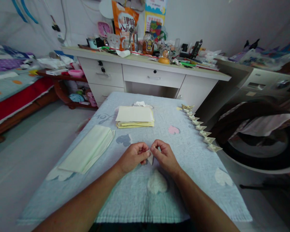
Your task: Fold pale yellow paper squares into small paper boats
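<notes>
Close together over the middle of the table, my left hand [136, 154] and my right hand [164, 155] pinch a small folded piece of pale paper [150, 158]. Its lower corner points down between my fingers; its upper part is hidden by the fingertips. Along the table's right edge runs a row of several folded paper boats [204, 133], with a yellow-and-black patterned one [187, 107] at the far end. Beyond my hands lies a stack of cream and yellow paper sheets [134, 114]. To the left rests a pile of long pale green paper [87, 149].
A blue cloth with heart prints [125, 193] covers the table. Behind it stands a white desk [154, 76] crowded with jars, a pink clock [103, 29] and an orange bag [124, 24]. A front-loading washing machine [261, 80] is at right, a bed [12, 87] at left.
</notes>
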Action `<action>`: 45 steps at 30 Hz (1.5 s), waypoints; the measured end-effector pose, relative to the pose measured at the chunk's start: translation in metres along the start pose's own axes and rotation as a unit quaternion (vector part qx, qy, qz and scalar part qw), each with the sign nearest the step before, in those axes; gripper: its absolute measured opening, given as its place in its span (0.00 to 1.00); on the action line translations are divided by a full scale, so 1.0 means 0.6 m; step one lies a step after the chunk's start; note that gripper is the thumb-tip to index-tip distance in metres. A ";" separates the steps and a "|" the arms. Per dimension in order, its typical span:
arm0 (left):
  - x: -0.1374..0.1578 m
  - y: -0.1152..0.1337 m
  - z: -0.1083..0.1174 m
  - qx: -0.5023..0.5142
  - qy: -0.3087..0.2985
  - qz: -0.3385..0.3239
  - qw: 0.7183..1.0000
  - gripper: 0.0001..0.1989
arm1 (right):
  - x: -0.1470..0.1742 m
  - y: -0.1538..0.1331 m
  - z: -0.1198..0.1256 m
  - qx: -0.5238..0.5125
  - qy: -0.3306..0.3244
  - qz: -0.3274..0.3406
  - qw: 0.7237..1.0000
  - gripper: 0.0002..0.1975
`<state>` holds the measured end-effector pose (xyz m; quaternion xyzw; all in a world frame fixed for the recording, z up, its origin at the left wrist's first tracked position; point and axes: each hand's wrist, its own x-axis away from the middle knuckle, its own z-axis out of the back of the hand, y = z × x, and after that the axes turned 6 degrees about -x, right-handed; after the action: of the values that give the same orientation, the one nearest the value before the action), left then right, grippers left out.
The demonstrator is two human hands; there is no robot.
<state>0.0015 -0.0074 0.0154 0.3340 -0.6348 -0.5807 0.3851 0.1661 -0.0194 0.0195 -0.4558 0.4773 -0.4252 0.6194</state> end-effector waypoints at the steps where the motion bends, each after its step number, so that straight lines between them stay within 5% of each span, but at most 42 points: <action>1: 0.000 -0.001 0.000 -0.007 0.003 -0.001 1.000 0.16 | 0.000 0.000 0.001 -0.001 0.001 -0.001 1.000 0.13; 7: 0.001 -0.001 0.004 -0.050 0.014 -0.021 0.998 0.14 | 0.001 0.006 0.006 -0.061 -0.011 -0.042 0.997 0.16; 17: 0.003 0.001 0.006 -0.068 0.023 -0.022 0.997 0.12 | 0.000 0.005 0.003 -0.015 -0.009 -0.006 1.000 0.13; 34: -0.003 -0.004 0.009 0.017 0.074 -0.041 0.996 0.08 | -0.001 0.026 0.000 -0.134 -0.077 -0.042 0.987 0.13; 45: -0.005 -0.021 0.010 -0.086 0.095 -0.052 0.990 0.07 | -0.003 0.028 -0.005 -0.143 -0.058 -0.060 0.986 0.14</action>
<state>-0.0026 -0.0032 0.0022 0.3857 -0.5244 -0.6183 0.4403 0.1642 -0.0142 0.0029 -0.5913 0.4680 -0.3615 0.5483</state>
